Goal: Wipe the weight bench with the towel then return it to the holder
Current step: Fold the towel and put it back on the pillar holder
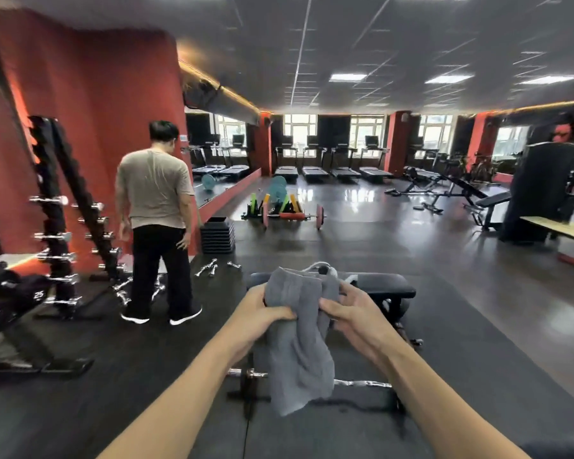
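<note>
A grey towel (299, 342) hangs bunched between both hands in the lower middle of the view. My left hand (262, 309) grips its upper left part and my right hand (352, 313) pinches its upper right edge. Right behind the towel lies the black padded weight bench (385, 286), partly hidden by the towel and my hands. Something white with a dark knob (322, 268) rests on the bench top behind the towel; I cannot tell what it is. No towel holder is recognisable.
A person in a beige shirt (156, 207) stands to the left, back turned, beside a dumbbell rack (57, 210). Small chrome dumbbells (209, 268) lie on the floor. A barbell bar (362, 382) lies under the towel. Coloured plates (282, 207), treadmills and other benches stand farther back.
</note>
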A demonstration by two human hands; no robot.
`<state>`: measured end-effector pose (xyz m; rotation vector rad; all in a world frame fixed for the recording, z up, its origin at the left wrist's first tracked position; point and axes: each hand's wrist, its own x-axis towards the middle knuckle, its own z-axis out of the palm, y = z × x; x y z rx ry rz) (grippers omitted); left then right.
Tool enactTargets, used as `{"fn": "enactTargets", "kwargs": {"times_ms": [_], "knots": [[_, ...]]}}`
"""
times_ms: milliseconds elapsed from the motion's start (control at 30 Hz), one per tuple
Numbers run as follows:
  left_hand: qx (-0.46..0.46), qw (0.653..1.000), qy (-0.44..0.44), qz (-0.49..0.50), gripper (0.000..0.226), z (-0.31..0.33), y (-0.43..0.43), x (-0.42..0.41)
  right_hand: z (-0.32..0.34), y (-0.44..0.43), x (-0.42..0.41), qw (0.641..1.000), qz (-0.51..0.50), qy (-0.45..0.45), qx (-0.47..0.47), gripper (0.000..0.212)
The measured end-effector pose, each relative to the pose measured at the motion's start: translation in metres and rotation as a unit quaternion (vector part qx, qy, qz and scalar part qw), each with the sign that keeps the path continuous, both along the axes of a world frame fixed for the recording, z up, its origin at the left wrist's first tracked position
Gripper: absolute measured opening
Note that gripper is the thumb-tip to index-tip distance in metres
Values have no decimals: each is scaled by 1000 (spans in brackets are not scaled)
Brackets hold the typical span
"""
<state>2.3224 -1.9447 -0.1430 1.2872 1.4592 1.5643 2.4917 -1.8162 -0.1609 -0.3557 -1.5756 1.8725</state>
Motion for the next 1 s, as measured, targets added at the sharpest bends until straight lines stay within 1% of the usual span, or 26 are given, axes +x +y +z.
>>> {"fn": "enactTargets", "kwargs": {"times_ms": [67,133,200,267,333,467,533,600,700,767,867,933,967,1000], "knots": [[5,1000,8,17,39,9,-39,-28,11,-33,-29,1000,-20,14,10,54],[5,1000,10,27,39,16,-80,-58,19,-68,-60,998,-44,13,35,42],[0,1000,19,24,41,18,-119,-84,21,-106,-95,995,-53,3,88,27],[8,999,17,35,39,18,-158,-108,20,-141,-131,991,-59,5,122,18],[21,998,1,57,34,18,-194,-132,19,-171,-161,992,-55,17,114,11],[34,996,-33,79,33,21,-260,-179,15,-224,-215,996,-25,42,70,9],[42,993,-16,111,35,24,-283,-197,15,-251,-242,997,-5,39,70,13],[53,986,2,160,36,23,-302,-212,15,-275,-268,996,32,33,72,23],[72,969,19,237,26,21,-325,-239,14,-303,-303,994,90,38,50,33],[82,957,32,278,20,19,-340,-260,13,-316,-327,994,84,52,39,38],[70,950,81,294,14,16,-354,-294,9,-327,-364,994,72,64,42,50],[46,943,143,296,12,15,-356,-318,7,-327,-386,990,87,75,80,57],[40,941,167,292,16,14,-355,-329,6,-324,-396,986,95,75,115,54],[38,941,181,284,21,14,-354,-340,6,-320,-407,980,97,67,159,46]]}}
